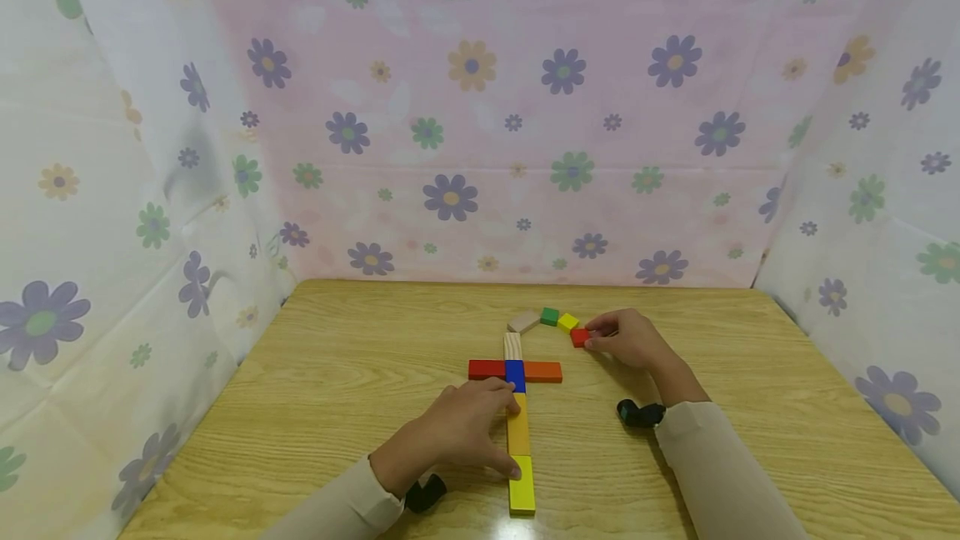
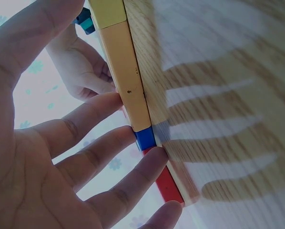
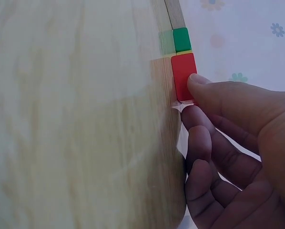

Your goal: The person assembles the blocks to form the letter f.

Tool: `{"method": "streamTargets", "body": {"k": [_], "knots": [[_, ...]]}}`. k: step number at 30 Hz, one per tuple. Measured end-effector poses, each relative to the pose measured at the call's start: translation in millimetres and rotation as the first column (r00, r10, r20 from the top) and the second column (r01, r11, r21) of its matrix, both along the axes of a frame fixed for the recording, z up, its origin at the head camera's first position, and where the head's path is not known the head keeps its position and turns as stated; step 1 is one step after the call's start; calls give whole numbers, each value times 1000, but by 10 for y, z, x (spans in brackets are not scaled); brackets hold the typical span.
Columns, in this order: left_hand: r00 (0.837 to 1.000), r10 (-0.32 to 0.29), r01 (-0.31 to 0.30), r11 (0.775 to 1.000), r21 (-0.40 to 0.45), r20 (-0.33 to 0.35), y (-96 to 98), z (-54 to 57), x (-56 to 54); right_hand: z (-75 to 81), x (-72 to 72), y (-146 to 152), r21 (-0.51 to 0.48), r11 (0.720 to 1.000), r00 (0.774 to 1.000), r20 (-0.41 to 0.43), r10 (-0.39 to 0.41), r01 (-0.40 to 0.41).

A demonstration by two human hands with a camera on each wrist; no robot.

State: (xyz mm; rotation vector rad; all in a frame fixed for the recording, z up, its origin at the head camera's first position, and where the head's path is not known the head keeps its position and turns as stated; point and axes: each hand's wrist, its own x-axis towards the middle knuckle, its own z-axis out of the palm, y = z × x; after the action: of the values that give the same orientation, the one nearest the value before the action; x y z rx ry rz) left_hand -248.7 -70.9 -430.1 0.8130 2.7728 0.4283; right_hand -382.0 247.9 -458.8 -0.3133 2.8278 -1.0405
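Note:
Wooden blocks lie in a cross on the table. Its stem runs from a yellow block through an orange-yellow block and a blue block to a pale wood block. A dark red block and an orange block form the arms. From the top curve a beige block, a green block, a small yellow block and a red block. My right hand pinches the red block. Spread along the stem, my left hand touches it with extended fingertips.
The blocks lie on a wood-grain table. Flowered cloth hangs behind it and on both sides. A black wrist device sits by the right cuff, another black device by the left.

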Motion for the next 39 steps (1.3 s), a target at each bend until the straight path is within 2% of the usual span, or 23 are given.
{"method": "streamTargets", "body": {"k": [15, 19, 25, 34, 39], "knots": [[1000, -8, 8, 1000, 24, 6, -15, -17, 0, 0, -4, 8, -9, 1000, 1000, 8, 15, -15], [1000, -16, 16, 1000, 22, -5, -7, -28, -35, -5, -3, 74, -53, 999, 1000, 19, 3, -2], [1000, -19, 19, 1000, 20, 12, 7, -70, -50, -75, 19, 184, -129, 991, 997, 73, -7, 17], [1000, -17, 17, 1000, 3, 11, 7, -107, -67, -109, 23, 177, -151, 989, 997, 73, 4, 7], [1000, -14, 14, 1000, -11, 1, 22, -86, -68, -80, 27, 188, -182, 983, 996, 84, 18, -2]]}}
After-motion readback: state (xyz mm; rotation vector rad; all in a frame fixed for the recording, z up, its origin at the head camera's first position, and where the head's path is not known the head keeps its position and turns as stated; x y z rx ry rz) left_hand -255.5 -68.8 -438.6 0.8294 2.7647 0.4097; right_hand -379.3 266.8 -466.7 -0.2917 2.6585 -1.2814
